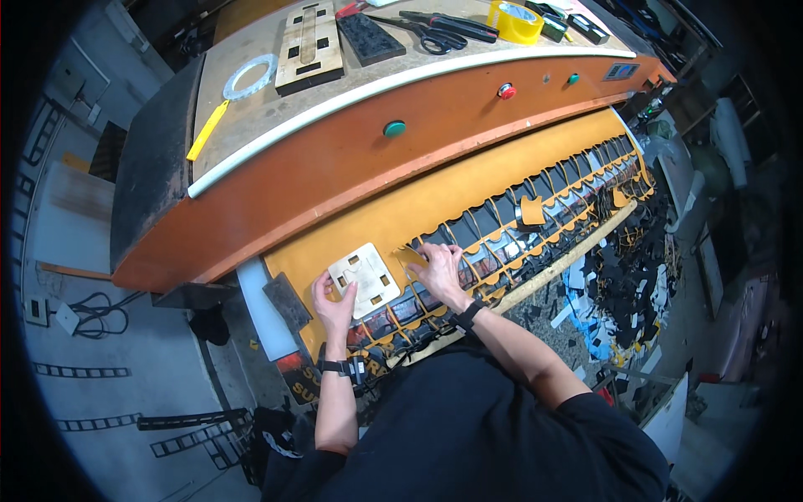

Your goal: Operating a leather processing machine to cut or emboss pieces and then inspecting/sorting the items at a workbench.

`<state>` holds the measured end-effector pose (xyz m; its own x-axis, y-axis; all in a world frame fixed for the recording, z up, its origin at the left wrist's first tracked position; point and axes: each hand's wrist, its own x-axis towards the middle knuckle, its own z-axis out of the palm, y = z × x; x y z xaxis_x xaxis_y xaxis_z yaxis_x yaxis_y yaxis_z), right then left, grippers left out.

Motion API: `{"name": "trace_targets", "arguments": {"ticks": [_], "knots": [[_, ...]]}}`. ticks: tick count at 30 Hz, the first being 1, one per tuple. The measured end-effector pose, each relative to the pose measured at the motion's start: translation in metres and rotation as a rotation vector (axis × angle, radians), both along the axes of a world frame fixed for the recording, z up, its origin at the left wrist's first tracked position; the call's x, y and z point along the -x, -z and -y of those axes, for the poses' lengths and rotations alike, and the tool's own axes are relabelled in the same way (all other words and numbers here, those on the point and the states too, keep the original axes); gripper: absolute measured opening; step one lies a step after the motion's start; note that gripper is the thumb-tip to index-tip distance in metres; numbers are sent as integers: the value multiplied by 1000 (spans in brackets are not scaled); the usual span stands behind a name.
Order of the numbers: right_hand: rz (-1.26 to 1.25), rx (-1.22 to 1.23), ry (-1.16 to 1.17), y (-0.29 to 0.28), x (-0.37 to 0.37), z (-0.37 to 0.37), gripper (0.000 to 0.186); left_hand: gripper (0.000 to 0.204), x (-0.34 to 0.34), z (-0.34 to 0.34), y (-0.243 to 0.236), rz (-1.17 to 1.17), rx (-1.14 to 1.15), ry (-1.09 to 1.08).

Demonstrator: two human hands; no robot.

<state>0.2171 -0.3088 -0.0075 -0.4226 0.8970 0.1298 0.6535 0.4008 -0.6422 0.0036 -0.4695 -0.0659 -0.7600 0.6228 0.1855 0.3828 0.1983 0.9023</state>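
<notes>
While left hand (334, 312), fingers apart, touched the cream rectangular holed board (365, 284), right hand (441, 272) touched orange cut-out sheet (381, 216), grip unclear.

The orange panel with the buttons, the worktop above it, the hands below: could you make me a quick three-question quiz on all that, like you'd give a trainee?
1. Which hand is nearer the pale board with dark cutouts?
2. True or false: on the orange panel, the red button sits between two green buttons.
3. The thick tape roll on the worktop is: (a) blue, (b) yellow, (c) red.

Key: 1, the left hand; 2, true; 3, (b).
</notes>
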Motion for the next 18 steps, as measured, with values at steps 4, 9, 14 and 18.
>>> {"name": "trace_targets", "arguments": {"ticks": [4, 9, 14, 18], "knots": [[-23, -128, 9, 7, -4, -1, 21, 61, 1, -1, 0, -3, 11, -8], [-449, 202, 198, -42, -32, -51, 25, 63, 5, -4, 7, -2, 35, 5], [-444, 96, 373, -75, -136, -144, 32, 69, 10, 1, 2, 176, 133, 13], [314, 18, 589, -85, -205, -169, 67, 84, 5, 5, -21, 224, 258, 36]]}}
